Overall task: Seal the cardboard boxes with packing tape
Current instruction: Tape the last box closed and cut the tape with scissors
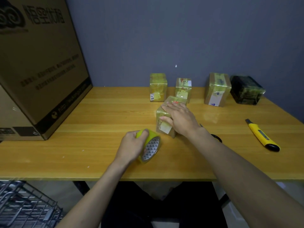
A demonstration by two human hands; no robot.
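On the table [98, 112], hands grip tape roll [148, 146] and press box [164, 119].

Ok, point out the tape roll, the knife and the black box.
tape roll [152, 146]: head view, on the patterned inner core.
knife [259, 134]: head view, on the yellow handle.
black box [246, 89]: head view, on its front face.

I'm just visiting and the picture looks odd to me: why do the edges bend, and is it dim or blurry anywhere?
Head view: wide-angle lens bows the table edge and tilts the big carton; lighting is dim, with soft glare on the wood near the knife; the taped boxes look slightly soft; both hands, left and right, are fairly sharp.
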